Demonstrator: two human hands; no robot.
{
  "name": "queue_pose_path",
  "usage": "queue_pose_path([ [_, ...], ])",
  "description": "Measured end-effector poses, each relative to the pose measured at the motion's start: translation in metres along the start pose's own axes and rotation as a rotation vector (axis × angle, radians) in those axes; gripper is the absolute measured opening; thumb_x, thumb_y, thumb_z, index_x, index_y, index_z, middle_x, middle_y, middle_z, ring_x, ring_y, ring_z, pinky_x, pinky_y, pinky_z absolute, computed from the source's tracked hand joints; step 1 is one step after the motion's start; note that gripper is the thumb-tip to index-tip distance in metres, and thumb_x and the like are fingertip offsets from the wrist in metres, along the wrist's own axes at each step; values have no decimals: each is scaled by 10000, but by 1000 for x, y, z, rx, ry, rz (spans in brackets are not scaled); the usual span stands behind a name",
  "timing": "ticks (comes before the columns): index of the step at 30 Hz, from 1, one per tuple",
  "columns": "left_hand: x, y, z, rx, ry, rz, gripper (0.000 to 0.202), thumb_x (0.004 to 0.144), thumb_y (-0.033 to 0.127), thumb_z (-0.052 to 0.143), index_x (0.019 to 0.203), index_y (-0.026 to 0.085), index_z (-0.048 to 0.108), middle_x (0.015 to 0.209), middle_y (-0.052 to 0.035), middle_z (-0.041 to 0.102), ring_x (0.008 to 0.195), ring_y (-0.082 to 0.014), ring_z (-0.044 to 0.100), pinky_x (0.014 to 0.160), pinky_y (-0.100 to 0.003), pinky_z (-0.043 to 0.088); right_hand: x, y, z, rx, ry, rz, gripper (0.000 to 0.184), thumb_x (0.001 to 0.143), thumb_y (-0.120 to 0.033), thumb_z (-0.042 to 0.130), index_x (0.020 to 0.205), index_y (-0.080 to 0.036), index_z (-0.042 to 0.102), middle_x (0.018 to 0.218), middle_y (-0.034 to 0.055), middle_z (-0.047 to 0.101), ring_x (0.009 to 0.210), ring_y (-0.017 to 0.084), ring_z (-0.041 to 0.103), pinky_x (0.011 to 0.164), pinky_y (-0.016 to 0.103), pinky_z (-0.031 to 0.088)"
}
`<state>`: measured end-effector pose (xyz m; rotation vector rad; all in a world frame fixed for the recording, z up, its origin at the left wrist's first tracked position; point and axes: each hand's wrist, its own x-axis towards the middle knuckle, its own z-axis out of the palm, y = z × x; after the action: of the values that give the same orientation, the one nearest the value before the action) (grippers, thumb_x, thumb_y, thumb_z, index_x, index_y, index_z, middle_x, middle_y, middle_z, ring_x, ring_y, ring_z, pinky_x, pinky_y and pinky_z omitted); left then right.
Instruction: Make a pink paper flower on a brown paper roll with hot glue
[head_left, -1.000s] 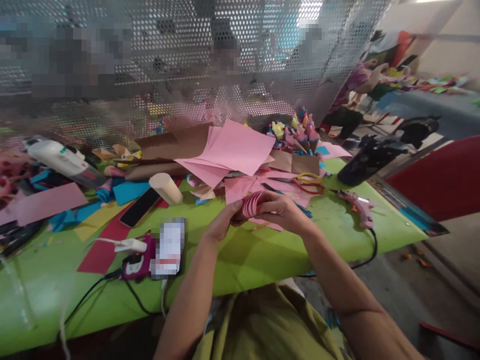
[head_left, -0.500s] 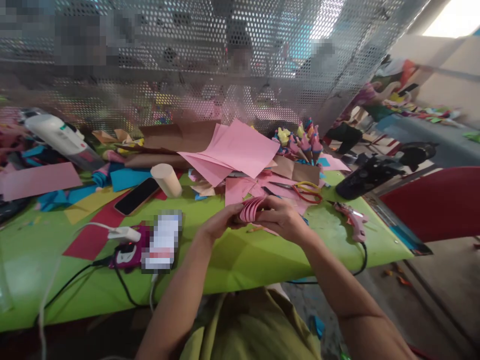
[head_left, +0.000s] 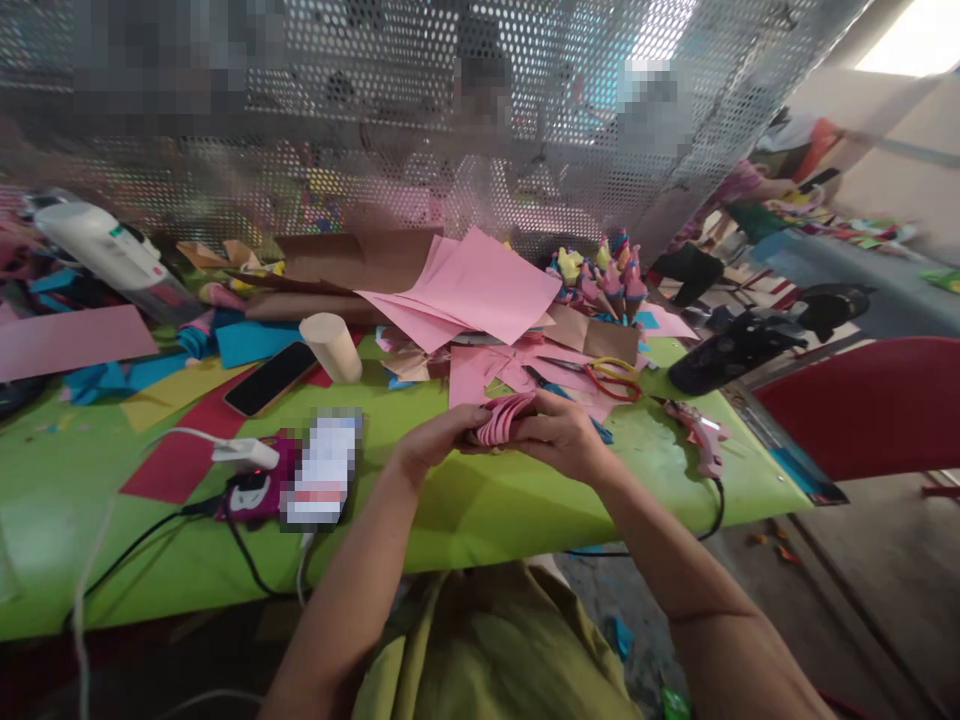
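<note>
Between my two hands is a small bundle of pink paper strips [head_left: 504, 420], fanned in curved layers, held just above the green table [head_left: 480, 520]. My left hand [head_left: 439, 440] grips its left side, thumb on top. My right hand [head_left: 561, 432] is closed on the right side, its fingers pressed against the layers. Their undersides and the lower part of the bundle are hidden. Beyond the hands lie pink paper scraps [head_left: 480, 372] and a larger stack of pink sheets [head_left: 480, 285]. Scissors with yellow and red handles [head_left: 616, 380] rest right of the scraps.
A pink glue gun [head_left: 705, 440] with a black cord lies at the right, near a black bottle [head_left: 720, 350]. To the left are a beige cylinder [head_left: 330, 347], a dark phone [head_left: 271, 380], a lit phone [head_left: 322, 468] and a purple power strip [head_left: 274, 490]. Perforated metal [head_left: 420, 130] stands behind.
The view has shifted slightly, and the table items sit a little higher in the picture. Both hands still hold the pink paper bundle, with only a slight shift of the fingers.
</note>
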<state>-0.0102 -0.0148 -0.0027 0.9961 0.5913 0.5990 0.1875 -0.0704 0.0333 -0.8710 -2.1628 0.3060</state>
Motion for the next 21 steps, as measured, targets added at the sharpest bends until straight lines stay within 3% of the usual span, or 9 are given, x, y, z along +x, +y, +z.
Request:
queue_pose_path([
  [4,-1,5,1,39,-35,5,324,736,480,733,715,163,668,655,-23,581,587,-129,447,493,-250,284,1,1,4,88,63,37,140,944,-346,680,943,-228,755,961,81,711,881,203,700,761,323,596],
  [9,1,10,0,116,-72,4,389,765,544,692,674,172,620,604,-3,478,540,-110,333,500,-274,190,1,-4,-1,176,126,101,120,913,-316,728,978,-215,720,882,51,701,738,149,644,600,251,538],
  [14,4,12,-1,171,-59,10,443,714,601,713,722,171,606,594,31,409,521,-89,272,500,-274,143,-3,-9,3,150,141,200,119,940,-310,689,934,-202,738,789,32,688,639,129,602,566,239,494],
  [21,2,12,1,204,-66,46,426,757,592,680,719,175,601,584,38,380,524,-96,260,497,-274,177,-8,-1,7,109,112,102,154,982,-248,613,924,-197,747,886,70,724,784,169,693,697,267,549],
])
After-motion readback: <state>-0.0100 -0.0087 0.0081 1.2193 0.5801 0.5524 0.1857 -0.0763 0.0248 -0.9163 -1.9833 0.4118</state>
